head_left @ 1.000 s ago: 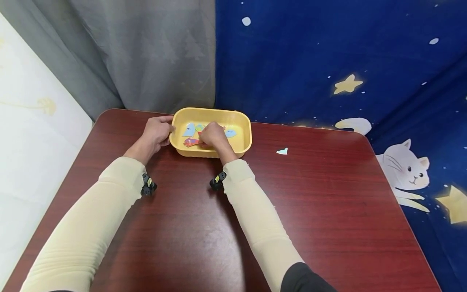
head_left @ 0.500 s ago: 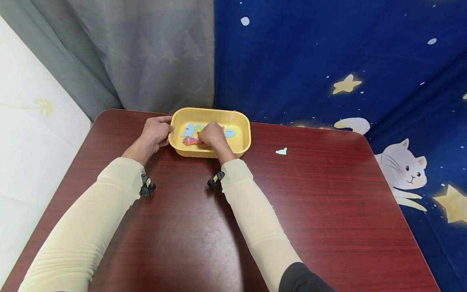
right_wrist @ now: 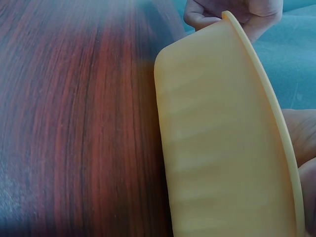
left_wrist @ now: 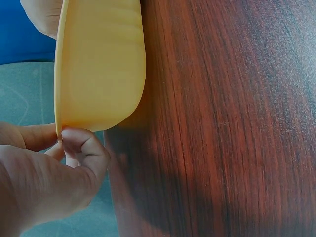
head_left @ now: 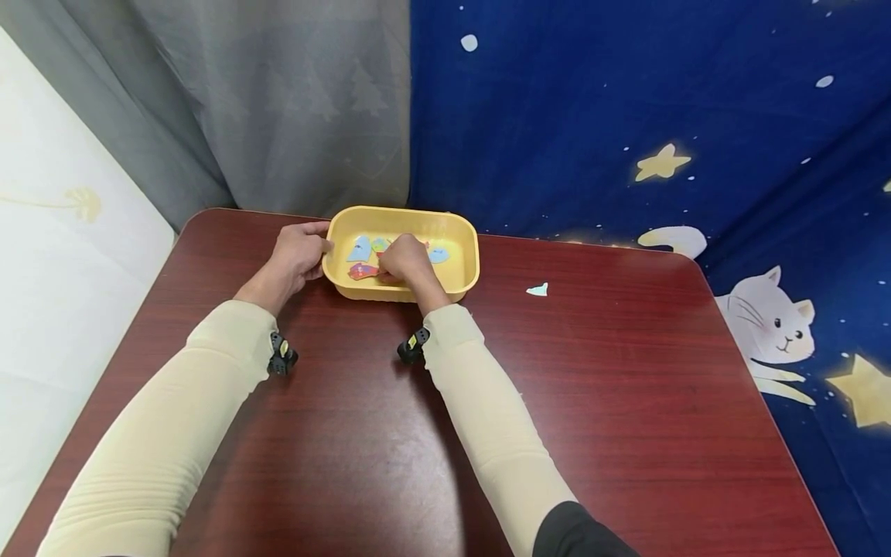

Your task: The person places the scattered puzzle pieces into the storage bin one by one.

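Observation:
A yellow plastic tub stands at the table's far edge, with several flat paper-like cutouts inside. My left hand is at its left end; in the left wrist view, thumb and fingers pinch the tub's rim. My right hand reaches over the near wall into the tub, its knuckles bent and its fingertips hidden. Just left of those fingers lies a red and purple cutout; whether they pinch it I cannot tell. Light blue cutouts, one at the left and one at the right, lie around the hand.
On the dark red wooden table, right of the tub, lies a small pale green-white scrap. A grey curtain and a blue star-patterned curtain hang directly behind the table's far edge.
The red and purple cutout beside the right hand has shifted and tilted slightly within the tub. Both hands and the tub stay in nearly the same place.

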Motion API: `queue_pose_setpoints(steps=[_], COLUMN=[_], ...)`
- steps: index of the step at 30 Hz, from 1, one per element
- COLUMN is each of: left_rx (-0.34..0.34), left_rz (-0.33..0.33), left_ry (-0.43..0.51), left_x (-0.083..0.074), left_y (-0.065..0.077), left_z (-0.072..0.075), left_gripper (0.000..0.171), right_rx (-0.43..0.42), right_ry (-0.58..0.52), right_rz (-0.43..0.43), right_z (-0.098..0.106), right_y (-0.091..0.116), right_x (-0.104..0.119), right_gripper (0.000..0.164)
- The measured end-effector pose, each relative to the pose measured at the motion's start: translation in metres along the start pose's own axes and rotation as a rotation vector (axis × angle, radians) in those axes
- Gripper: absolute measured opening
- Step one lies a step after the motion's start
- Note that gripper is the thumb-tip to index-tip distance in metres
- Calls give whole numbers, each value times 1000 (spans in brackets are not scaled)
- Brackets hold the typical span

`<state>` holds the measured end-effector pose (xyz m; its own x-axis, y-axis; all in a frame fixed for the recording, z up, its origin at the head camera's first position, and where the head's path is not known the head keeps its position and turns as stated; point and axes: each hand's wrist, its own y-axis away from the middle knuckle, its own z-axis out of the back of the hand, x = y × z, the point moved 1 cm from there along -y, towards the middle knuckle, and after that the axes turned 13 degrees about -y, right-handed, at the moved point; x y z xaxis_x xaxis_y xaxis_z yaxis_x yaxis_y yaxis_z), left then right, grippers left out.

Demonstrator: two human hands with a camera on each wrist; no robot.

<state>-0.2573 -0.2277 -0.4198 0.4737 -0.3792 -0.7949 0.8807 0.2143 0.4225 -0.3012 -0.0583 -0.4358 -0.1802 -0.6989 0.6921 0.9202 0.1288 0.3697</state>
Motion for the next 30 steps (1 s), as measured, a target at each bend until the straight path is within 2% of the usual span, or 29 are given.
queue_pose_setpoints(steps=[4,9,15,21,30], left_rx=[-5,-2,-5,-3,-1], left_rz=[-16,-20,-15,-9,-7], left_ry=[9,7,6,-6,-10], left_x=[1,1,2,1,1], left_y=[0,-1,-1,1,0], left_z=[-1,-2,-3,-1,0], left_gripper=[46,47,46,46,46], right_rx=[-6,-16,-17,-76,-208], right_ry=[-7,-93,-209,-391,-525], right_rz=[-14,-35,-14,33,34], right_z=[2,4,12,34,79], right_y=[2,4,11,17,23], right_x=[-1,-3,-5,-8,-24], right_gripper=[32,26,16,16,16])
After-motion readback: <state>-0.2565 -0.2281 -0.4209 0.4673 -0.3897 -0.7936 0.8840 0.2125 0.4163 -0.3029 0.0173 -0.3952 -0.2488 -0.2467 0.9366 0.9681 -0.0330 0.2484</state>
